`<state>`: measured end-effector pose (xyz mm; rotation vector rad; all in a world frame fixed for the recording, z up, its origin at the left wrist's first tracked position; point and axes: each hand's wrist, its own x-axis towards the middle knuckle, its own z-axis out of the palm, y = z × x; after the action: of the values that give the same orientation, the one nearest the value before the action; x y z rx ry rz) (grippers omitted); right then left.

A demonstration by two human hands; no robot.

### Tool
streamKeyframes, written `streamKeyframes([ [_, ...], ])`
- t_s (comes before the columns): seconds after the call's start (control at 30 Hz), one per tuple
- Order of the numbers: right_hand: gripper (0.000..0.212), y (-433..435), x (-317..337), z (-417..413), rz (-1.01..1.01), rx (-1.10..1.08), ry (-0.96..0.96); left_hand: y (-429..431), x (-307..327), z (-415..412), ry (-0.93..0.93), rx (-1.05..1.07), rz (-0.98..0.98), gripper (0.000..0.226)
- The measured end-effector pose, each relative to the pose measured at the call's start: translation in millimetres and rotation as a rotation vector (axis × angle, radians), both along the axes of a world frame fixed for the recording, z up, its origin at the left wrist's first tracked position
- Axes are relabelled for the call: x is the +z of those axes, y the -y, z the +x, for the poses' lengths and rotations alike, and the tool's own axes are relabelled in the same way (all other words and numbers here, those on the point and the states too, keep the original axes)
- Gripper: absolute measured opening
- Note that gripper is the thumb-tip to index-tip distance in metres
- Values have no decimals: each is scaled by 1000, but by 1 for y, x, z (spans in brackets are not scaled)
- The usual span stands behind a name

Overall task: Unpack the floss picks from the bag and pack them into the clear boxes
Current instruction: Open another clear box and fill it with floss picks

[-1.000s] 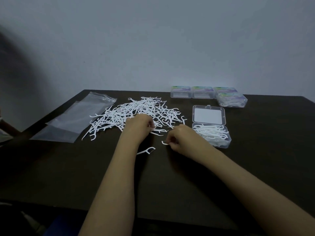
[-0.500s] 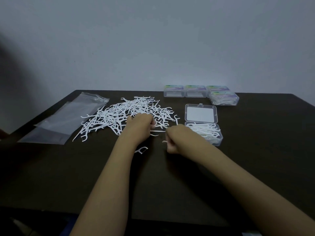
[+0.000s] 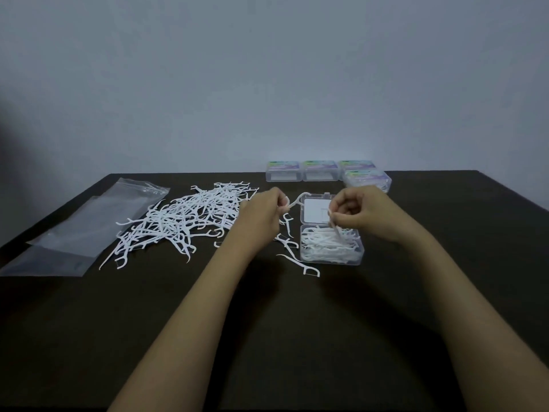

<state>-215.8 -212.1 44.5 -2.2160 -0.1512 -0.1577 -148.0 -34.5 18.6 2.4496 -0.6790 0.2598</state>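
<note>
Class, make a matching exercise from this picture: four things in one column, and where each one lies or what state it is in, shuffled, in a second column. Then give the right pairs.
Things:
1. open clear box
2. empty plastic bags
3. closed boxes
4. loose pile of floss picks

Places or states:
A. far edge of the table
B. flat at the left
C. partly filled, under the right hand
D. between bags and left hand

Pairs: 1-C, 2-B, 3-A, 4-D

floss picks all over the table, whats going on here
A person is sorting white plastic floss picks from a loose pile on the dark table into an open clear plastic box, already partly filled. The right hand holds a pick above that box; the left hand pinches another. Emptied clear plastic bags lie at the left, and four closed clear boxes with coloured labels sit at the back.
</note>
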Motion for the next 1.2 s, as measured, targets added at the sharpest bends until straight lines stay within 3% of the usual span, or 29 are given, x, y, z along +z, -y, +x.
streamKeyframes([
  [0.17, 12, 0, -2, 2, -37, 92, -55, 22, 7, 10, -101, -167, -71, 6],
  [0.47, 5, -2, -6, 5, -352, 119, -97, 22, -6, 15, 18, -292, -134, 9],
  [0.7, 21, 16, -1, 4, -168, -234, 60, 28, -7, 4, 4, -261, -76, 2],
  [0.87, 12, 15, 2, 2, -107, -129, 23, 33, -11, -3, 45, -291, -55, 11],
  [1.2, 6, 25, -1, 3, -186, -162, -118, 36, -21, 1, 156, -287, 25, 19],
])
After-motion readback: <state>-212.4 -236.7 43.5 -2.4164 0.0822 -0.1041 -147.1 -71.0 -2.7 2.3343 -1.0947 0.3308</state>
